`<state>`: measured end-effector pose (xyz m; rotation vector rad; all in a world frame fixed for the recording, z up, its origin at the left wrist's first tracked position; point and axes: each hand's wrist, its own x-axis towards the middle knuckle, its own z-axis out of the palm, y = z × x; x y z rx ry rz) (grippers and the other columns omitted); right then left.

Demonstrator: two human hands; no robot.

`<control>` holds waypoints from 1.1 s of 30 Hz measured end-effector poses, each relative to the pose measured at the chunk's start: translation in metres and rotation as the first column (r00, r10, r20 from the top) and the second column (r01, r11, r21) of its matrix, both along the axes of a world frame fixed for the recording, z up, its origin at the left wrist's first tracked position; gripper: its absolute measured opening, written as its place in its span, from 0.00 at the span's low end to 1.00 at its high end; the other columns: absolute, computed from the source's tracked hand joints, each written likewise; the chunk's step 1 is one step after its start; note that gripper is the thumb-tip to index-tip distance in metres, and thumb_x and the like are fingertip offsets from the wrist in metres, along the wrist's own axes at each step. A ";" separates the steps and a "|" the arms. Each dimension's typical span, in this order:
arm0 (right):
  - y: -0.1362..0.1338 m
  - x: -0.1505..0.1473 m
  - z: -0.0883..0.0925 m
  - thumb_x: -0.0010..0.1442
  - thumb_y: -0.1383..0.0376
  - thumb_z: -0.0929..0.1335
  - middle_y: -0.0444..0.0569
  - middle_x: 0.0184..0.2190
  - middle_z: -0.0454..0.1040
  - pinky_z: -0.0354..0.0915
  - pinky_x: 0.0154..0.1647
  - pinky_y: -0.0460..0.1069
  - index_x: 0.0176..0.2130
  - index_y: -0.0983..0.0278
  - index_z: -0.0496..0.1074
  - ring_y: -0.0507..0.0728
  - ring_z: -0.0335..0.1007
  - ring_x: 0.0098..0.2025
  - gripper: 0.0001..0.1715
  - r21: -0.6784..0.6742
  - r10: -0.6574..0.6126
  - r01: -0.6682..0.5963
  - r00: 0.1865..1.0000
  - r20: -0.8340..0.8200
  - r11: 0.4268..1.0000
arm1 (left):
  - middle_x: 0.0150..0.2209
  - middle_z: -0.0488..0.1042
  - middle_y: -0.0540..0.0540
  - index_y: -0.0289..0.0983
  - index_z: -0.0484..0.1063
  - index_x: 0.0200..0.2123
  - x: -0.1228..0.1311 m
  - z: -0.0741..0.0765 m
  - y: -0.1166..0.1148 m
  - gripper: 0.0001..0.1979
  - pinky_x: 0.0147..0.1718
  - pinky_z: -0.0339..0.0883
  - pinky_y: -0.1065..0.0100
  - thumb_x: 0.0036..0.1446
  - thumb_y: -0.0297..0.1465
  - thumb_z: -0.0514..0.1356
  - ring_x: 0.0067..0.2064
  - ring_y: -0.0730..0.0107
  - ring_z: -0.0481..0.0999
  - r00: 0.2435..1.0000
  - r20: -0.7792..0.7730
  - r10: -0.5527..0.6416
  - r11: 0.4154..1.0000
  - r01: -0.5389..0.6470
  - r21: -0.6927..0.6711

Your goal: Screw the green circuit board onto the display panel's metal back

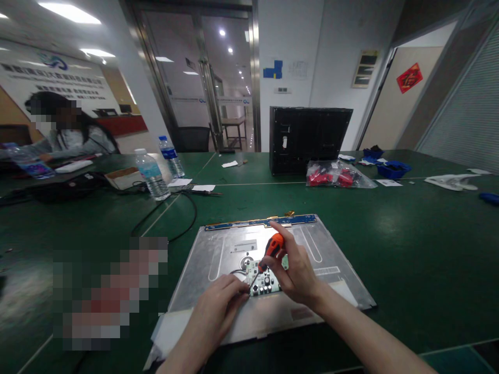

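Note:
A silver metal display panel [343, 270] lies back-up on the green table, with a blue strip board [234, 225] along its far edge. A small white circuit board [267, 284] sits on its middle. My right hand [296, 270] is wrapped round an orange-handled screwdriver [273, 246], whose tip points down at the circuit board's left edge. My left hand [218, 306] rests on the panel, fingers curled and pinched beside the screwdriver tip; what they pinch is hidden.
A black cable [187, 218] runs left of the panel. Two water bottles [152, 174] stand at back left near a seated person [66, 132]. A black case [307, 137], a bag of red parts [335, 175] and blue parts [392, 169] lie behind.

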<state>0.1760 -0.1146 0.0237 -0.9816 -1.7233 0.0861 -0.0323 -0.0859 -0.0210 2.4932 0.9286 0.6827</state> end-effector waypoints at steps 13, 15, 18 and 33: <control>0.001 -0.003 -0.005 0.66 0.61 0.62 0.45 0.31 0.74 0.66 0.27 0.47 0.66 0.60 0.47 0.53 0.68 0.25 0.33 0.007 0.042 -0.042 0.995 0.088 0.999 | 0.36 0.75 0.45 0.40 0.72 0.37 0.000 -0.003 -0.001 0.08 0.37 0.69 0.65 0.62 0.28 0.53 0.38 0.63 0.75 1.000 -0.008 -0.016 1.000 0.016 0.001; 0.000 -0.002 -0.005 0.66 0.61 0.62 0.45 0.31 0.74 0.66 0.26 0.47 0.66 0.60 0.47 0.53 0.68 0.25 0.33 0.010 0.035 -0.036 0.995 0.095 0.999 | 0.36 0.75 0.45 0.40 0.72 0.38 0.000 -0.003 -0.001 0.09 0.37 0.69 0.65 0.62 0.27 0.52 0.38 0.63 0.75 1.000 -0.009 -0.015 1.000 0.015 0.002; -0.001 -0.001 -0.005 0.65 0.61 0.63 0.46 0.32 0.74 0.67 0.29 0.48 0.66 0.60 0.47 0.53 0.69 0.26 0.35 -0.007 0.039 -0.038 0.995 0.094 0.999 | 0.36 0.75 0.45 0.40 0.72 0.38 0.000 -0.003 -0.001 0.09 0.36 0.69 0.65 0.62 0.27 0.52 0.38 0.63 0.75 1.000 -0.008 -0.017 1.000 0.017 0.006; 0.001 -0.003 -0.006 0.62 0.68 0.64 0.46 0.32 0.74 0.66 0.27 0.47 0.68 0.62 0.41 0.52 0.68 0.27 0.42 -0.081 0.150 -0.146 0.988 0.045 0.986 | 0.34 0.75 0.46 0.39 0.72 0.37 0.000 -0.003 -0.001 0.09 0.33 0.70 0.67 0.61 0.26 0.53 0.37 0.64 0.76 0.999 0.031 -0.042 0.997 0.040 0.068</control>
